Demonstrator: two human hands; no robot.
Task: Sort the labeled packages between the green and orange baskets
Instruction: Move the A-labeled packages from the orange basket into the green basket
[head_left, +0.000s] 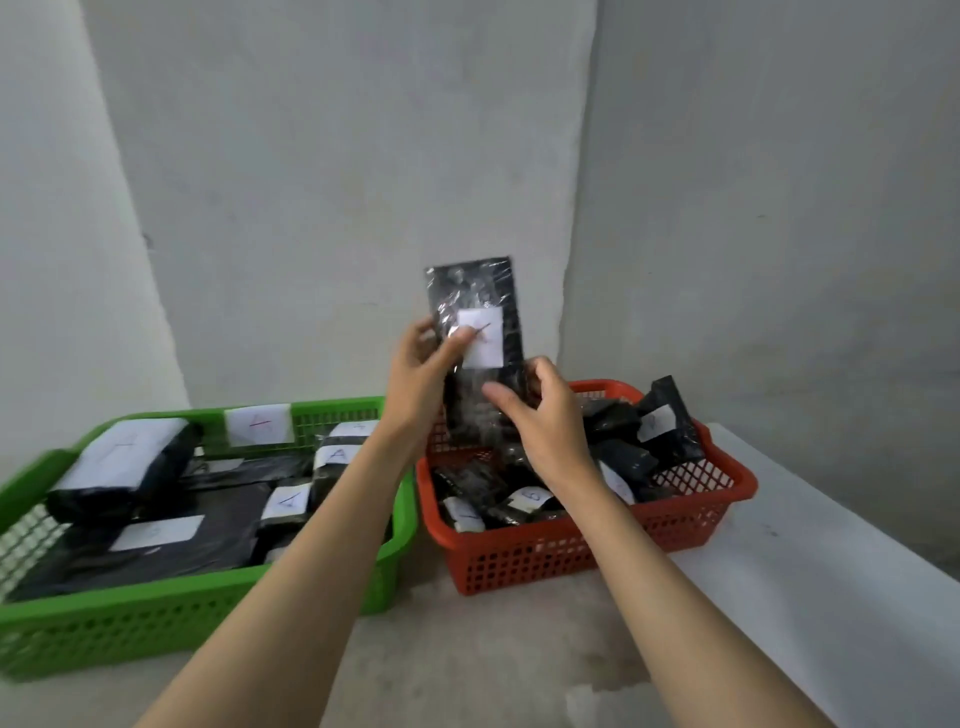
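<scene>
Black shiny package (475, 312) — white label, upright — both hands grip

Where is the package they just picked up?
The package is held upright in both hands, left hand and right hand, mid-frame above the orange basket's left end, against the wall.

Pale grey floor (467, 670), rough and mottled, meeting plaster walls at a corner. Directly on it, left: green basket (156, 623), lattice-sided, paper tag on its far wall, loaded with black labeled packages. Just beside it, right, a narrow gap between: orange basket (545, 556), smaller, likewise lattice-sided, heaped with black packages. Along the right, a white sheet or panel (831, 597), running behind the orange basket.
</scene>
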